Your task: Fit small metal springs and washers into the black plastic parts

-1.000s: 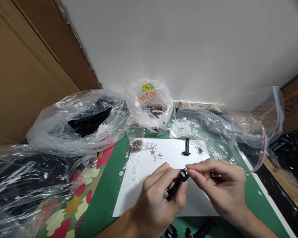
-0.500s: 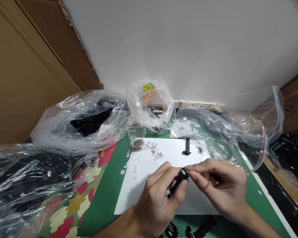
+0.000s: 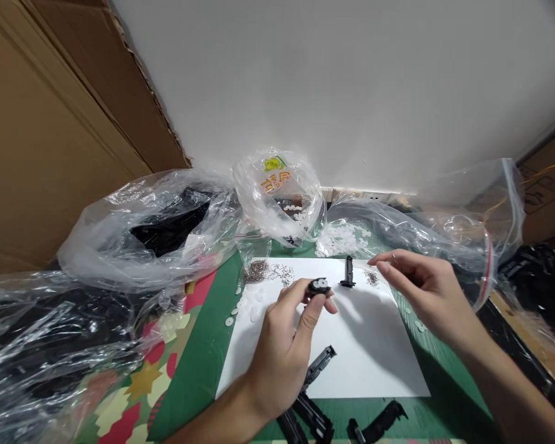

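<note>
I hold a small black plastic part with white round bits on top [image 3: 319, 287] in my left hand [image 3: 282, 351]. My thumb and first finger pinch it at its sides, just above the white sheet of paper [image 3: 365, 351]. The other fingers on that hand are curled in.

I think this part is very light and stiff — it will not bend, but it is so little that it could pop out of my fingers if I squeeze too hard. The white bits on top may only be sitting there loose, so I would keep it flat and hold it by its black edges, not by the top.

My right hand [image 3: 425, 293] holds nothing. Its fingers are loosely open and reach over the far right corner of the paper, near a little pile of tiny metal springs [image 3: 372, 279]. Those look very light and easy to lose — a soft pinch with two fingertips would be best.

Between my hands a black plastic post [image 3: 348, 273] stands upright on the paper. A long black plastic clip [image 3: 319, 365] lies near my left wrist. A bigger heap of brown springs [image 3: 258, 270] sits at the far left of the paper, and small white round discs [image 3: 252, 306] lie beside it. Clear plastic bags [image 3: 157, 228] crowd the back.
</note>
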`<control>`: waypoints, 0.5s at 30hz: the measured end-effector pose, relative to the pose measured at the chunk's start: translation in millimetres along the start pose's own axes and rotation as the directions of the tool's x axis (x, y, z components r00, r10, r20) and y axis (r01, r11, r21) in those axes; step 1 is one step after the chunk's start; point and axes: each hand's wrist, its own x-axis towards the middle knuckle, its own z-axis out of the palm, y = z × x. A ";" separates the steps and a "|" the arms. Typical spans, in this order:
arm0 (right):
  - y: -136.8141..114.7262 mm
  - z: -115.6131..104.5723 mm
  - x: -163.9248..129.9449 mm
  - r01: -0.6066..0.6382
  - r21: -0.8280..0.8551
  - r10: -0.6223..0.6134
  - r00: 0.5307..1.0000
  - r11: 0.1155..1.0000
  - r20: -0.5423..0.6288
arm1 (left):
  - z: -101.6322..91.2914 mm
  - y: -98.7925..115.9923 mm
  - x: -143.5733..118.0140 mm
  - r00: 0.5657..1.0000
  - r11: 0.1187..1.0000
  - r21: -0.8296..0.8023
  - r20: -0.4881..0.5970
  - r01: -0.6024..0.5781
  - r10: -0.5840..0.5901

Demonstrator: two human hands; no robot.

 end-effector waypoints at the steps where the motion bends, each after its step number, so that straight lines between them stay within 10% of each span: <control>1: 5.1 -8.7 4.2 -0.038 -0.081 0.040 0.999 0.996 0.027 | -0.2 -1.5 1.9 1.000 0.999 -0.026 -0.015 0.026 -0.026; 15: 9.0 -38.5 11.2 -0.058 -0.244 0.105 0.978 0.968 0.182 | -6.2 0.2 12.1 0.961 0.928 -0.252 0.113 0.275 -0.254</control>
